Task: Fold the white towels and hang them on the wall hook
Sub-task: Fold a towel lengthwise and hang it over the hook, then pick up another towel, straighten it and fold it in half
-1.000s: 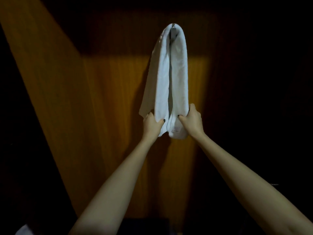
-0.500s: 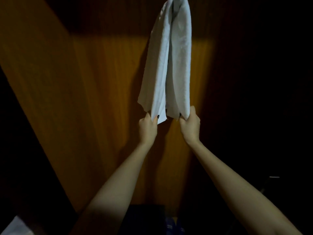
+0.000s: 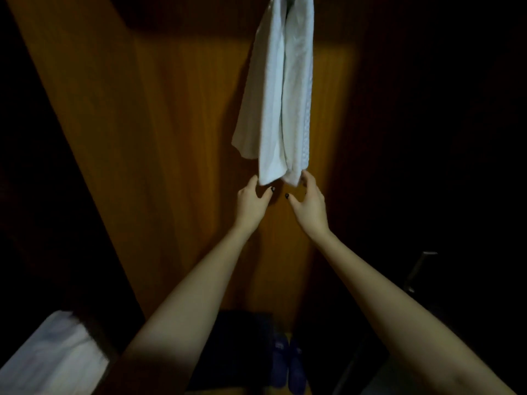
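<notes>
In the head view, the white towel [image 3: 281, 89] hung folded against the upper part of the wooden wall [image 3: 171, 138], and your left hand [image 3: 252, 199] and right hand [image 3: 309, 201] sat just under its lower end, fingers loosely spread, gripping nothing, the right fingertips touching it.

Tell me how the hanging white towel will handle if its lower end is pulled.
Probably floppy: the white towel drapes in soft vertical folds, ends uneven. Likely light, hanging gathered narrow toward the top. A hard tug might slide it off; its support is unseen.
</notes>
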`<state>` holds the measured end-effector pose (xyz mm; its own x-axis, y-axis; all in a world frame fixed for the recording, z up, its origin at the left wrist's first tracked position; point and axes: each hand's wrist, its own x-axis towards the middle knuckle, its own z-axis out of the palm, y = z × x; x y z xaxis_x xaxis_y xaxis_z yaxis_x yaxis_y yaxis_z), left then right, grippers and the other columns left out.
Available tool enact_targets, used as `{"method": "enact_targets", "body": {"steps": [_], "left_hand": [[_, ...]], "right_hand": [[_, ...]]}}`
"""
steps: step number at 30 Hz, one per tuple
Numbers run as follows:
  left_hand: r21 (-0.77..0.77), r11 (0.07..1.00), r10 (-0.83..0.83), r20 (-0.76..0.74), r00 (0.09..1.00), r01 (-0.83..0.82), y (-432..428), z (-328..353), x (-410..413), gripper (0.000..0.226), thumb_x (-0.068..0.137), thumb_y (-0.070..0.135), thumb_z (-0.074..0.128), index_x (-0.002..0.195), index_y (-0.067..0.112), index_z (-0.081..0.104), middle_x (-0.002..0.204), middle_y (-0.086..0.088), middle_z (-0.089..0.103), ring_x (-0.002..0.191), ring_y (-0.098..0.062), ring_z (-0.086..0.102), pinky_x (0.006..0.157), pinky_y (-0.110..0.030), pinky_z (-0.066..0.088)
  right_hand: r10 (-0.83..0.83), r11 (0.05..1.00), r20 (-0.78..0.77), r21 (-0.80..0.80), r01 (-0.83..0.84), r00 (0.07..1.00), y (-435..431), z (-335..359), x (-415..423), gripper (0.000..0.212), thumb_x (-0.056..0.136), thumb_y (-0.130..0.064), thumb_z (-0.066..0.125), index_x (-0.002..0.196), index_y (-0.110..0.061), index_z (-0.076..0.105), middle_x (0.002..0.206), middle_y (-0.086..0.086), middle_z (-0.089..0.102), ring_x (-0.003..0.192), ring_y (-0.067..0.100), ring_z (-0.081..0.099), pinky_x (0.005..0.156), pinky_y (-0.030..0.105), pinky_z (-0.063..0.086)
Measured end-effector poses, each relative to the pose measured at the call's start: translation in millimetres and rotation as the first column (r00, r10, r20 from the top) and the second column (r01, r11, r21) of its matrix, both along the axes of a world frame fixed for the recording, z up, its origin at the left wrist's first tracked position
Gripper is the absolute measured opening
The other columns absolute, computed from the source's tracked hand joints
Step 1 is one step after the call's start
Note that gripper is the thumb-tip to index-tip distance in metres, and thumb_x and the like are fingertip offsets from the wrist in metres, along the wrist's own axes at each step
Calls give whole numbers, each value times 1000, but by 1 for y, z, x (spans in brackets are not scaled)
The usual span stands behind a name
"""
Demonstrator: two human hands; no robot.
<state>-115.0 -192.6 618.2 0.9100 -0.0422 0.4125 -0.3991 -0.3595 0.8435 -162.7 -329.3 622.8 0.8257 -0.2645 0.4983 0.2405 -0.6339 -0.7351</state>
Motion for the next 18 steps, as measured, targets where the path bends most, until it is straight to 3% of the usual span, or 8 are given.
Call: {"method": "enact_targets", "body": {"steps": [2,3,6,10,13,18], "left_hand": [[52,999,9,-24,1000,-8,13,-13,-28,47,92,22,59,137,12,48,133,-7,58,123,-22,52,104,-35,42],[95,995,32,-27,999,-29,20,-21,-44,50,93,24,58,140,13,44,138,-5,54,128,-22,48,108,-37,38],[219,973,90,-50,995,-77,51,-48,-94,53,95,33,55,143,19,39,142,-1,49,130,-21,44,104,-30,33],[401,911,150,-90,985,-102,103,-91,-165,54,96,41,48,145,24,34,146,-1,44,130,-20,44,106,-39,38],[548,834,166,-149,975,-59,147,-126,-214,55,98,40,46,147,21,31,150,-2,38,135,-20,38,108,-36,35],[637,770,269,-275,923,-35,225,-178,-291,53,96,30,50,145,18,35,149,-2,39,134,-22,39,104,-34,37]], "right_hand": [[-15,999,-45,-41,13,999,7,-11,-27,66,91,-13,64,148,-9,31,149,8,42,137,22,39,112,30,31],[-15,998,-69,-62,11,998,12,-18,-42,65,92,-14,63,148,-9,32,150,8,41,139,23,37,111,27,27],[18,993,-164,-112,-37,986,33,-43,-84,60,95,-18,59,149,-10,31,151,9,39,140,24,34,112,30,26],[110,975,-269,-159,-156,957,75,-82,-140,56,98,-20,56,147,-8,33,149,12,41,138,26,37,114,38,31],[158,949,-375,-197,-245,913,106,-114,-173,55,99,-22,54,148,-7,32,148,14,41,136,28,38,113,41,33],[239,856,-552,-269,-442,799,162,-163,-203,52,99,-22,52,147,-10,34,147,14,42,133,32,39,112,45,34]]}}
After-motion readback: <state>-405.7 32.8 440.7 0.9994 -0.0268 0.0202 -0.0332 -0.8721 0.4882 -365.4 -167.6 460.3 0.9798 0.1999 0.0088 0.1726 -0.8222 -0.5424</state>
